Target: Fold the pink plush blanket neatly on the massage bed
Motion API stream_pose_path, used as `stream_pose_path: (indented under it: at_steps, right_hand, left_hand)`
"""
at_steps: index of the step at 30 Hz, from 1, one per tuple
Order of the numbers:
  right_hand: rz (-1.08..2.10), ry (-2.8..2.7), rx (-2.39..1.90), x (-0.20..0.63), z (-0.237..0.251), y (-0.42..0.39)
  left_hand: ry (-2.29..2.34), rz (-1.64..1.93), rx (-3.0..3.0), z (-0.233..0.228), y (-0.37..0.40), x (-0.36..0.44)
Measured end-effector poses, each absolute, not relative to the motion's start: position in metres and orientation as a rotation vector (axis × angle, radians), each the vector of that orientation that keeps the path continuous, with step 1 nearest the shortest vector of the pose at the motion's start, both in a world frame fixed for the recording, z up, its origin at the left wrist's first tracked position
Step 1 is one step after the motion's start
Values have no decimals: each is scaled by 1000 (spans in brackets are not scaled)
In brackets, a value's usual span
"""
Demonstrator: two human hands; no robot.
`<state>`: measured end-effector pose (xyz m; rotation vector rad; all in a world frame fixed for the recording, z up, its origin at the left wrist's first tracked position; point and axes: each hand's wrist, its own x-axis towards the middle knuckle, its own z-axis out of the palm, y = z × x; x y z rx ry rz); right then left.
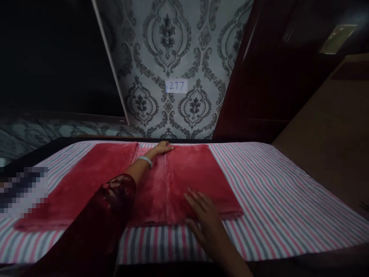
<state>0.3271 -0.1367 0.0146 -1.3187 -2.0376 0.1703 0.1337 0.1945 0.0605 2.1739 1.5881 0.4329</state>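
A plush red blanket [196, 173] lies folded, its left and right parts turned in toward a lighter strip in the middle. My left hand [163, 147], with a silvery bracelet on its wrist, reaches across to the far side of the blanket. Its fingers are closed on the far corner of the right flap. Over the near edge of that same flap, my right hand [205, 215] has its fingers spread and holds nothing. Whether its palm presses on the fabric is hard to tell.
A striped cloth [265, 184] covers the table under the blanket. Behind stands a patterned wall with a paper label [176, 85] reading 277. A large dark screen [57, 57] is at the left, a dark red glossy panel [259, 77] at the right.
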Motion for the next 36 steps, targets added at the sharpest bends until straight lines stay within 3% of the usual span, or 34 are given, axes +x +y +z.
stream_pose_path:
  at_steps: [11,18,29,36]
  right_hand:
    - [371,-2394,-1635,291,13,-110]
    - [324,-2323,-1682,292,50,-81]
    - [77,-2206,-1931,272,-1,-40]
    - [85,-2225,-1957,272,3,-41]
  left_hand:
    - [1719,699,1909,34,187,146]
    - [1763,767,2060,44,160,144]
    - [1669,421,2379,8,120,151]
    - [1668,312,2354,18,125,148]
